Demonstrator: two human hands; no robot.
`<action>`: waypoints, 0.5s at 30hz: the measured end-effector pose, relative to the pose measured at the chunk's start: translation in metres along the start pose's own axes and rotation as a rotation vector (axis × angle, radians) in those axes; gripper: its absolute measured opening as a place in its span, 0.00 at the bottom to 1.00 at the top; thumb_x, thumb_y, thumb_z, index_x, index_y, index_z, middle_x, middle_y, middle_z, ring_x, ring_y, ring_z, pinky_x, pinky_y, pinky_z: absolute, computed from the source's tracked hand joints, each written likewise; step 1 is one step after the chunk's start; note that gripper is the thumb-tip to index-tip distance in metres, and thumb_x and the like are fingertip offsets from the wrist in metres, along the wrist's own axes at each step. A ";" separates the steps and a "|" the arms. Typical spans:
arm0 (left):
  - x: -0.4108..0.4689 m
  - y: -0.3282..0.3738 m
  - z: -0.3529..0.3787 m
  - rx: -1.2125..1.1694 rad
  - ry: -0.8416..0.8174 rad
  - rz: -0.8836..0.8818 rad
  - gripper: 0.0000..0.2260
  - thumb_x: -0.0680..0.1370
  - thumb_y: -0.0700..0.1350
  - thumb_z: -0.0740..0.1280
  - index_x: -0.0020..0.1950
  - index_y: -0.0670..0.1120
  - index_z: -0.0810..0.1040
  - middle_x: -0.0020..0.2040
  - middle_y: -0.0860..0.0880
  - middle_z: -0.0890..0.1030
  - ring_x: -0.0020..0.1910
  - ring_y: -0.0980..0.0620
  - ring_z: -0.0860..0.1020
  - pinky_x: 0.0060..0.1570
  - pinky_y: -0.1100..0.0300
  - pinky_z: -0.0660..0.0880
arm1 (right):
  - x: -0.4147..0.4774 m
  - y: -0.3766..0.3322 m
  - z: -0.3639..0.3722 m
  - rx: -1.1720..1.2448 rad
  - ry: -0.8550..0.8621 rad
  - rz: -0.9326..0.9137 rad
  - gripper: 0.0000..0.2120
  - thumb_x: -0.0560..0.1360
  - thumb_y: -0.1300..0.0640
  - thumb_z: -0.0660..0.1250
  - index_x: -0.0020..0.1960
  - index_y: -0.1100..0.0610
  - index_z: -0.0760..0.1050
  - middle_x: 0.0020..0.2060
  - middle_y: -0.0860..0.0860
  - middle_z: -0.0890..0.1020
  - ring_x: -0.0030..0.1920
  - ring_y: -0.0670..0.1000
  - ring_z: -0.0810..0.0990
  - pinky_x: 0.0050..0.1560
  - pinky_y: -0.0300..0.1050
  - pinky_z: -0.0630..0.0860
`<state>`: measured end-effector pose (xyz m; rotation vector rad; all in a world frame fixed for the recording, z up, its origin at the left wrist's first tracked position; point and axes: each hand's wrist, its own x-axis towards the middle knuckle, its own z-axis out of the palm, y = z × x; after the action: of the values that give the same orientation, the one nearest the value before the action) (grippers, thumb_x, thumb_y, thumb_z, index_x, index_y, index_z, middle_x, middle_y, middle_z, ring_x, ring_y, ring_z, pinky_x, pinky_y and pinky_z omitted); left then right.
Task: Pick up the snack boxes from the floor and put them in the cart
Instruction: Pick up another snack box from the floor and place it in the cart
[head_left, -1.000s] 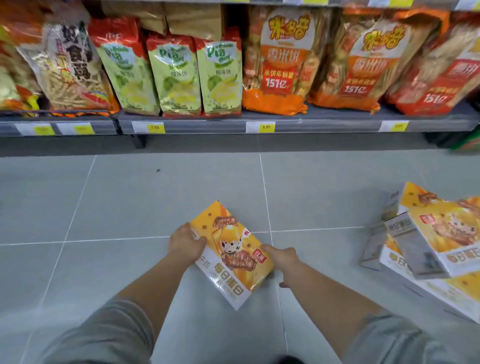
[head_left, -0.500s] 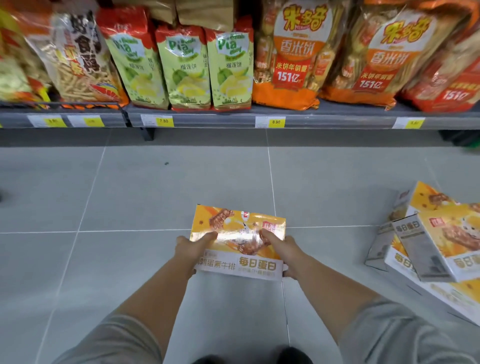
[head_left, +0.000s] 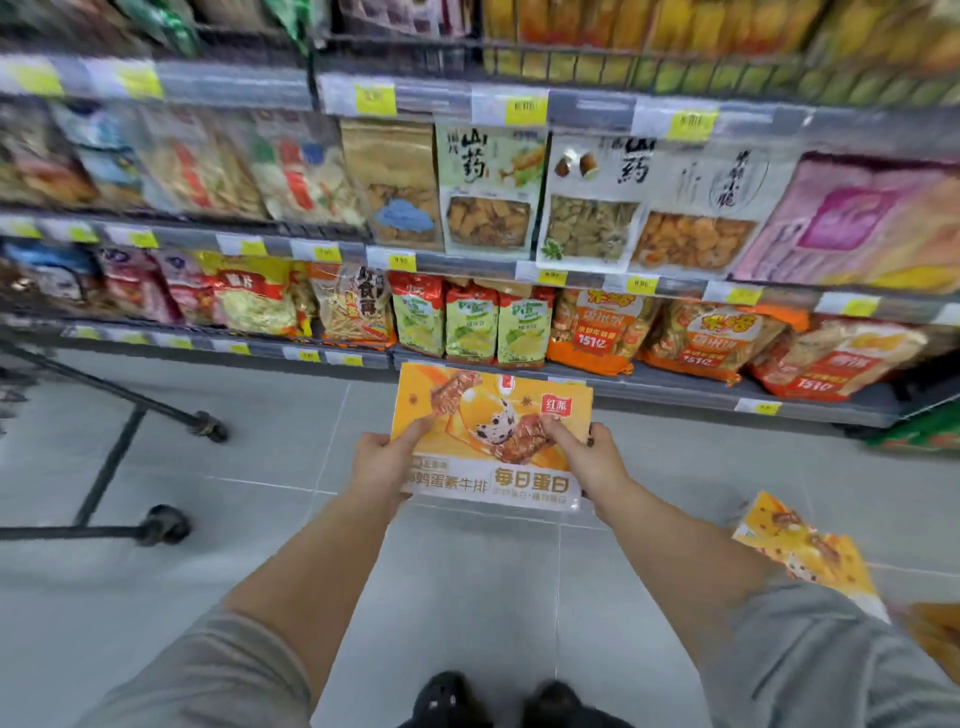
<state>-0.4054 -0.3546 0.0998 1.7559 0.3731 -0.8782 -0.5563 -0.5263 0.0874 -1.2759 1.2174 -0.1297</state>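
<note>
glossy flat snack box (head_left: 493, 415), both hands gripping

An orange-and-yellow snack box (head_left: 493, 431) carries a white lower band with orange-brown lettering and a small red logo square. The floor tiles (head_left: 467, 597) are pale grey, the sleeves (head_left: 831, 665) grey, the cart frame (head_left: 106, 470) and shoes (head_left: 447, 696) black. Green-and-red bags (head_left: 470, 327) and orange bags (head_left: 592, 332) show over yellow-and-white price tags (head_left: 641, 284).
</note>
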 end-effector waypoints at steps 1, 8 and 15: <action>-0.019 0.015 -0.007 -0.016 -0.001 0.004 0.29 0.65 0.56 0.77 0.56 0.43 0.69 0.48 0.41 0.79 0.42 0.42 0.82 0.50 0.39 0.80 | -0.017 -0.020 -0.002 0.000 -0.012 -0.028 0.31 0.69 0.40 0.72 0.64 0.55 0.68 0.56 0.50 0.79 0.56 0.53 0.78 0.60 0.50 0.74; -0.153 0.138 -0.069 -0.191 0.014 0.091 0.30 0.65 0.54 0.78 0.60 0.44 0.69 0.49 0.43 0.82 0.43 0.43 0.83 0.51 0.44 0.79 | -0.130 -0.178 -0.006 -0.067 -0.107 -0.257 0.15 0.71 0.48 0.73 0.53 0.50 0.73 0.51 0.49 0.81 0.51 0.52 0.79 0.55 0.47 0.74; -0.208 0.210 -0.132 -0.279 0.015 0.230 0.53 0.47 0.65 0.80 0.69 0.54 0.67 0.62 0.46 0.78 0.56 0.40 0.80 0.51 0.38 0.79 | -0.204 -0.295 0.009 -0.122 -0.184 -0.513 0.14 0.73 0.50 0.72 0.53 0.49 0.69 0.45 0.43 0.78 0.49 0.49 0.77 0.52 0.45 0.70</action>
<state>-0.3641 -0.2760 0.4114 1.5124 0.2815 -0.6168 -0.4826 -0.4937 0.4372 -1.6496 0.7311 -0.3053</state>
